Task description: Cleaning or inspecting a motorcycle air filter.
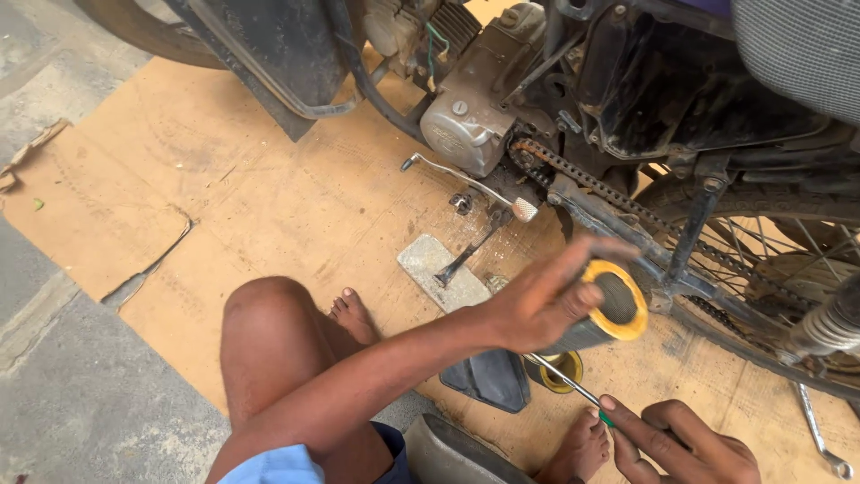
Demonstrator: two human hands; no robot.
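Cardboard sheet [179, 206] spread under motorcycle engine [466, 116]. Cylindrical air filter [605, 314], yellow end rim, held raised beside drive chain [582, 179], left hand [537, 305] wrapped firmly around body. Judged light, crushable; best gripped at stiff rim. Screwdriver [569, 381] pinched in right hand [681, 444], fingers closed on handle. Spanner [820, 435] lying far right.

The person wears a light blue garment [269, 466] with dark blue cloth [394, 448] beside it, low by the bare knee [269, 309]. Arms, legs and both feet are uncovered. Neither of the hands carries gloves or rings.
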